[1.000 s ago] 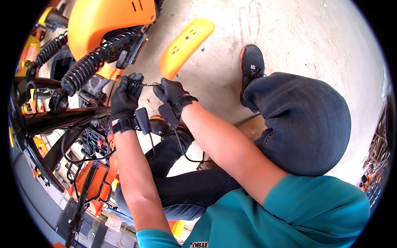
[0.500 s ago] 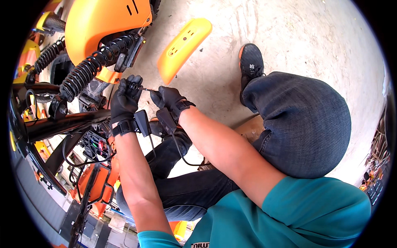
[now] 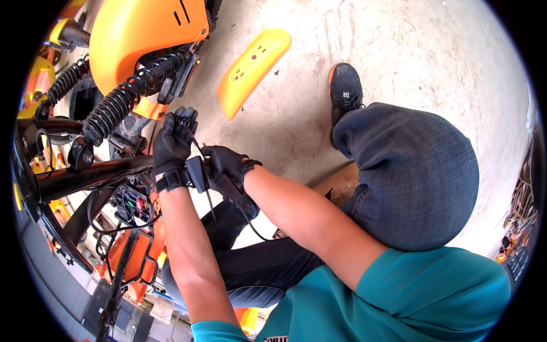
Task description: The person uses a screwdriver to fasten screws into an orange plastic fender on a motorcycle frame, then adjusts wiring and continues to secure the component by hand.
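My left hand (image 3: 174, 139), in a black glove, is turned palm up with its fingers curled round small dark pieces too small to name. A thin dark rod (image 3: 197, 143) runs from those pieces toward my right hand (image 3: 223, 162), also gloved in black. The right hand's fingers are closed at the rod's near end; part of them is hidden behind the black box strapped at my left wrist. Just beyond the left hand is a vehicle with an orange fender (image 3: 142, 40) and a black coil-spring shock absorber (image 3: 122, 100).
A yellow-orange curved plastic cover (image 3: 254, 71) with slots lies on the concrete floor (image 3: 421, 51) ahead of my hands. Black frame tubes (image 3: 91, 174) and exposed wiring (image 3: 134, 202) stand at the left. My bent knee (image 3: 416, 171) and shoe (image 3: 346, 88) are at the right.
My right hand has moved nearer to me and slightly left, and the rod now slants more steeply toward me. The left hand has stayed nearly in place.
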The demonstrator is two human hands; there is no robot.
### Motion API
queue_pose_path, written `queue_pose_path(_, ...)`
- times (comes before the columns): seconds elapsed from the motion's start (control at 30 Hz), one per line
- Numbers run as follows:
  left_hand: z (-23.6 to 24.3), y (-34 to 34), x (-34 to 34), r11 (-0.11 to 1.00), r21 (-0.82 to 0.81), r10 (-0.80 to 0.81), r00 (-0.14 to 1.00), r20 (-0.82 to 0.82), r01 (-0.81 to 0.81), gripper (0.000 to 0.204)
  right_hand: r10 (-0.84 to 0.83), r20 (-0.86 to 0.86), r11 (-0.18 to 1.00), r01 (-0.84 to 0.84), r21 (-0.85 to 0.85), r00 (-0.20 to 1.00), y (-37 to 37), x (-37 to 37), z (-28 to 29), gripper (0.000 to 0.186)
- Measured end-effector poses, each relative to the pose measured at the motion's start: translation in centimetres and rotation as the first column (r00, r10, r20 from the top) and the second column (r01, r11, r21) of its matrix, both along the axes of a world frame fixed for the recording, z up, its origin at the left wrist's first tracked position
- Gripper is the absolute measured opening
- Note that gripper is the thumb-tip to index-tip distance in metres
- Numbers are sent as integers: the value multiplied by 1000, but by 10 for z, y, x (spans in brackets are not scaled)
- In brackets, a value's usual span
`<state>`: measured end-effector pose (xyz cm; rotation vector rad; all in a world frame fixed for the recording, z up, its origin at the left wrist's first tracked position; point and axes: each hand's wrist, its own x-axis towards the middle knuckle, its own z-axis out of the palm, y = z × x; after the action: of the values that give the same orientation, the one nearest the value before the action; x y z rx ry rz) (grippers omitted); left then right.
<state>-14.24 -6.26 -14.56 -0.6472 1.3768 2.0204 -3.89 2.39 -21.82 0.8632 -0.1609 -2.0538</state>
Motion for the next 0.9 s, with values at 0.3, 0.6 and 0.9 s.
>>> queue_pose_path(0.3, 5, 5, -1, 999, -38, 13, 1000, -2, -13, 42, 103, -131, 985, -84, 149, 986, 3, -1, -2, 42)
queue_pose_path(0.6, 11, 8, 2, 993, -97, 62, 998, -3, -62, 39, -86, -31, 966, 91, 241, 996, 20, -11, 12, 33)
queue_pose_path(0.9, 7, 7, 0, 994, -105, 41, 999, -16, -42, 37, 67, -297, 982, -11, 188, 952, 10, -13, 38, 28)
